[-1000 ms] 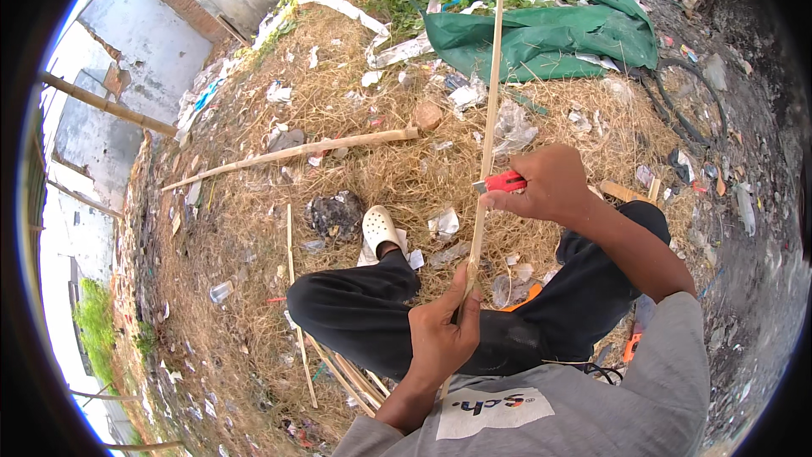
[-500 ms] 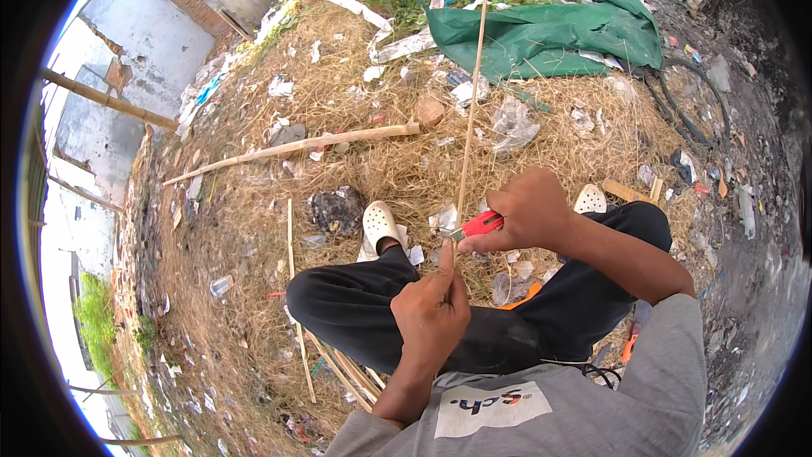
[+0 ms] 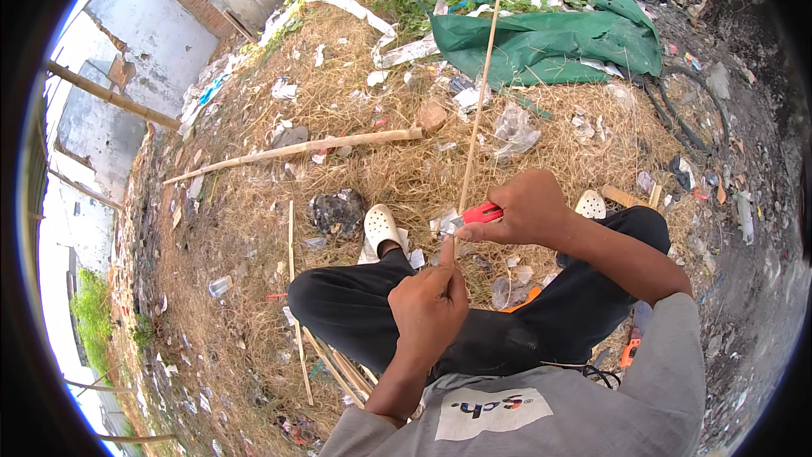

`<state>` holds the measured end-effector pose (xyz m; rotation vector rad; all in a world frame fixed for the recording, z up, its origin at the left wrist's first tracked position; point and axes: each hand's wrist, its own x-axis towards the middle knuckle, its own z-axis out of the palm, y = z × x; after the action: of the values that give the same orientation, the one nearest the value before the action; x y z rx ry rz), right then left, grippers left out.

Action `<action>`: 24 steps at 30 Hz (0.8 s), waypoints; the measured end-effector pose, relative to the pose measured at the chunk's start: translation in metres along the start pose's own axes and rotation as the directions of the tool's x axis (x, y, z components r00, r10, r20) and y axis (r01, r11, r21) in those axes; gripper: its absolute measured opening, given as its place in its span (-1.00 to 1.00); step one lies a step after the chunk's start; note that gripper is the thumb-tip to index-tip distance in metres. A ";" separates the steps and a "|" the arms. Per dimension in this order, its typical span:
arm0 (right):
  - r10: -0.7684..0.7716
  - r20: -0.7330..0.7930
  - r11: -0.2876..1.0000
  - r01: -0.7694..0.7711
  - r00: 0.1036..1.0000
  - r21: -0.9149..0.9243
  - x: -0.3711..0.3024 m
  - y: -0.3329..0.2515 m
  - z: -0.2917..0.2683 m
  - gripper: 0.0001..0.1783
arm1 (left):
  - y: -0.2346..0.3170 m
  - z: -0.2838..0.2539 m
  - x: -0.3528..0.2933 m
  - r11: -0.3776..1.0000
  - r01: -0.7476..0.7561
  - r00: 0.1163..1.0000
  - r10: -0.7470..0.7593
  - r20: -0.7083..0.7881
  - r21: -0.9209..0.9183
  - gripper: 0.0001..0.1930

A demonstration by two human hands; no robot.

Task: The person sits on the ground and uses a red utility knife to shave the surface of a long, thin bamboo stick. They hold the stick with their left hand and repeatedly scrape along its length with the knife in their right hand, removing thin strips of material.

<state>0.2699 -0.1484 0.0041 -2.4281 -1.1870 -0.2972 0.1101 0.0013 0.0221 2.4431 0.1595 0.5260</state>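
Nearest, at six o'clock, the left hand [image 3: 430, 305] is closed around the lower end of a thin bamboo strip [image 3: 479, 101], thumb pressed up along it. Just beyond, at about one o'clock from that hand, the right hand [image 3: 523, 207] is clenched on a red-handled knife [image 3: 475, 215], its blade set against the strip right above the left thumb. The strip rises from there toward twelve o'clock, its far end passing out of the top edge.

The step in hand looks like shaving or splitting the strip with the blade close to the gripping thumb. The next stroke calls for a steady hold below and a blade kept angled away from the thumb.

Farther out, a white clog [image 3: 380, 228] lies on dry straw at eleven o'clock, a thick bamboo pole [image 3: 296, 151] beyond it, and a green tarpaulin [image 3: 550, 42] at one o'clock.
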 end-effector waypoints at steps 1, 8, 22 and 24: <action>-0.001 0.011 1.000 0.000 1.000 0.016 -0.001 0.000 0.002 -0.15 | 0.000 0.000 0.001 1.000 0.010 1.000 -0.010 -0.004 -0.012 -0.66; 0.245 -0.086 0.966 -0.251 0.966 -0.063 0.017 0.043 0.008 -0.16 | 0.002 0.002 -0.020 0.996 0.071 0.997 -0.069 0.037 -0.053 -0.67; -0.050 -0.015 0.994 0.051 0.999 0.097 -0.007 0.002 0.015 -0.17 | -0.002 0.013 -0.015 0.986 0.098 0.995 -0.100 -0.008 -0.133 -0.64; -0.055 0.012 0.998 0.055 0.998 0.024 -0.005 0.007 0.014 -0.18 | -0.002 0.010 -0.013 0.987 0.099 0.995 -0.097 0.018 -0.125 -0.63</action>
<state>0.2719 -0.1494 -0.0123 -2.3837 -1.2575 -0.2832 0.1024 -0.0056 0.0097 2.3023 0.2332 0.4641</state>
